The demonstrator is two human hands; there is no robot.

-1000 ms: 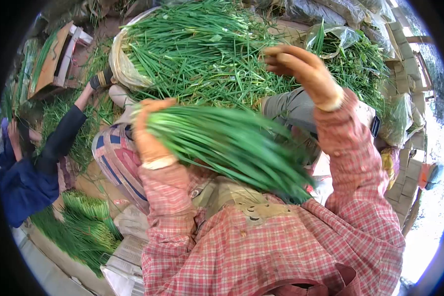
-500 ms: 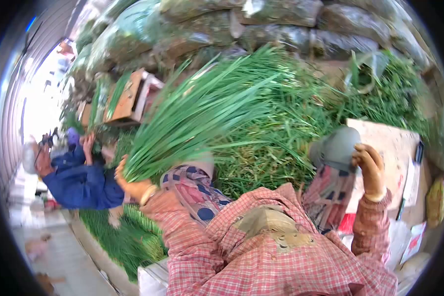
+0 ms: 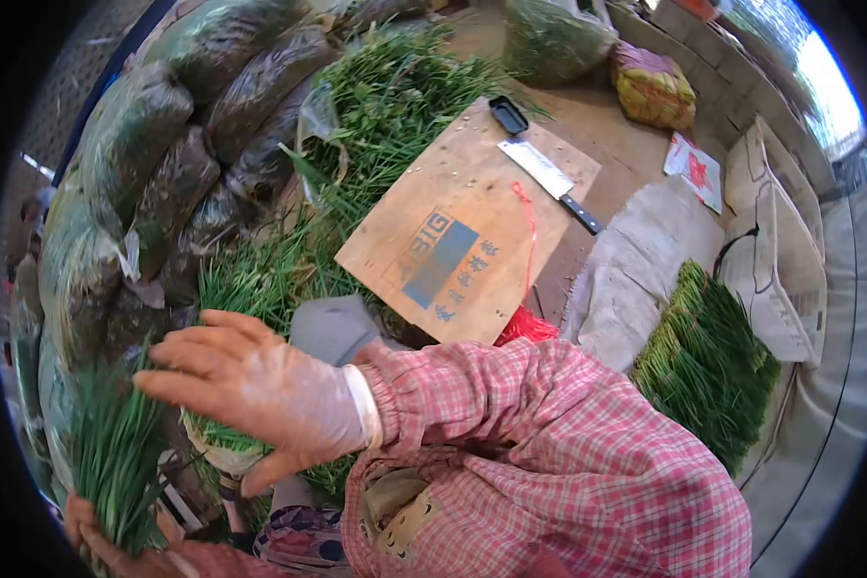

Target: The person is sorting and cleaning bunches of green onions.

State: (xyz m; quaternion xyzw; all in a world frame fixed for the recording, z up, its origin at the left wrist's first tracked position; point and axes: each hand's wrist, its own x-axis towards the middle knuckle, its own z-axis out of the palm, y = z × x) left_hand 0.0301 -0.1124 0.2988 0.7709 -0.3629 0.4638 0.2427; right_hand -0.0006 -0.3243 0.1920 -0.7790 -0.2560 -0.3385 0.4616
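Observation:
My left hand (image 3: 116, 539), at the lower left edge, is closed around the lower end of a bunch of long green chives (image 3: 116, 453) whose leaves point upward. My right hand (image 3: 260, 385) is stretched out with its fingers apart and nothing in it, to the right of the bunch. It wears a thin glove with a white band at the wrist. Loose green trimmings (image 3: 270, 279) lie beyond it, beside my grey-covered knee (image 3: 332, 328). A wooden board (image 3: 395, 231) with blue printing is on the right of that knee.
On the board lie a cleaver (image 3: 539, 169) with a black handle, a small black tray (image 3: 508, 115) and red string (image 3: 528, 222). Filled plastic bags (image 3: 144, 125) are stacked at left. Stacked chives (image 3: 708, 366), a white sack (image 3: 636, 241) and a white crate (image 3: 771, 260) are at right.
My view has swung to the right, bringing the board, cleaver and crate into full sight. The chives now show at the lower left, still in my left hand. My right hand now reaches leftward, fingers spread.

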